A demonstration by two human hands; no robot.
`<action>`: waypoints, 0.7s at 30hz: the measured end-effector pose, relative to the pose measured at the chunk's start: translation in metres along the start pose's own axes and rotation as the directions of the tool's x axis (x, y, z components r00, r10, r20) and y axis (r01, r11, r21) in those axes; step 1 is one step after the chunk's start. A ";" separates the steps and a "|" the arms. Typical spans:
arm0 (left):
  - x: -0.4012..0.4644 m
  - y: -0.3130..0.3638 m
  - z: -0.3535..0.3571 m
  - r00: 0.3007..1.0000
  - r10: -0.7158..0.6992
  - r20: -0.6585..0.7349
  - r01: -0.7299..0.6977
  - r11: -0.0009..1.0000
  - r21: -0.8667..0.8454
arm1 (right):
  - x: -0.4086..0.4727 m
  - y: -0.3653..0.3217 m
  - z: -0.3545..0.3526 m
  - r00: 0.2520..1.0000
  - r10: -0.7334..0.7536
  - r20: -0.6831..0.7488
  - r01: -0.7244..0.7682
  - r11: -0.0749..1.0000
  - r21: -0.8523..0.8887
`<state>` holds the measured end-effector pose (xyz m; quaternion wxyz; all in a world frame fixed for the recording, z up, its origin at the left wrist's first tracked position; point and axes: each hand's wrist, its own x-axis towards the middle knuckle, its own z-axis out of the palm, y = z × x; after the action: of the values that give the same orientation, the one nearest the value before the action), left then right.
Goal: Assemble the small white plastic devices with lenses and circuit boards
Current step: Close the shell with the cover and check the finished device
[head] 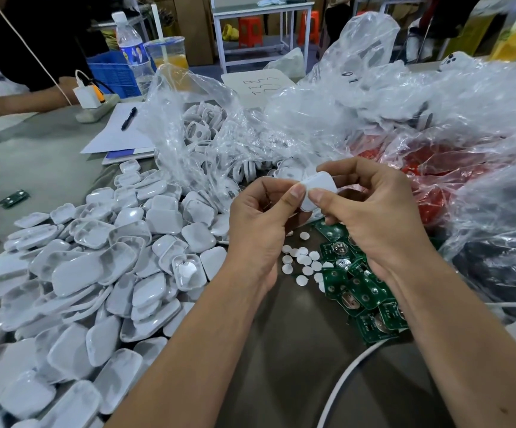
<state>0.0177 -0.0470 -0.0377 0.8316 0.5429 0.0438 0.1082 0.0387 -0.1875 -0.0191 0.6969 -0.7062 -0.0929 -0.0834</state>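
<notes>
A small white plastic device shell [316, 188] is held up over the table between both hands. My left hand [258, 220] pinches its left edge with thumb and forefinger. My right hand [371, 211] grips its right side, thumb pressed on the face. Below the hands lie several small white round lenses [303, 262] and a heap of green circuit boards [361, 291]. A big pile of white shells [96, 273] covers the table on the left.
A clear plastic bag of white ring-shaped parts [219, 134] stands behind the hands. More crumpled bags, one with red contents [435, 168], fill the right. A white cable [352, 366] curves at the front. Papers with a pen [129, 118], a bottle and another person's arm are at back left.
</notes>
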 end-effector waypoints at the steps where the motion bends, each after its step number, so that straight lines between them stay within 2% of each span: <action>1: 0.000 0.000 0.000 1.000 -0.010 0.006 0.010 1.000 -0.001 | 0.000 0.000 0.000 1.000 0.009 0.000 -0.009 1.000 0.010; 11: -0.002 0.003 0.004 0.985 -0.169 0.044 0.175 0.961 -0.216 | 0.000 0.000 -0.001 0.999 0.043 0.031 -0.045 0.997 0.058; 21: -0.002 0.003 0.002 0.990 -0.136 0.030 0.139 0.978 -0.152 | 0.000 0.000 -0.001 0.997 0.067 0.026 -0.069 0.995 0.074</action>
<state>0.0161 -0.0482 -0.0344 0.8770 0.4737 0.0646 0.0483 0.0392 -0.1886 -0.0194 0.7240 -0.6835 -0.0801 -0.0476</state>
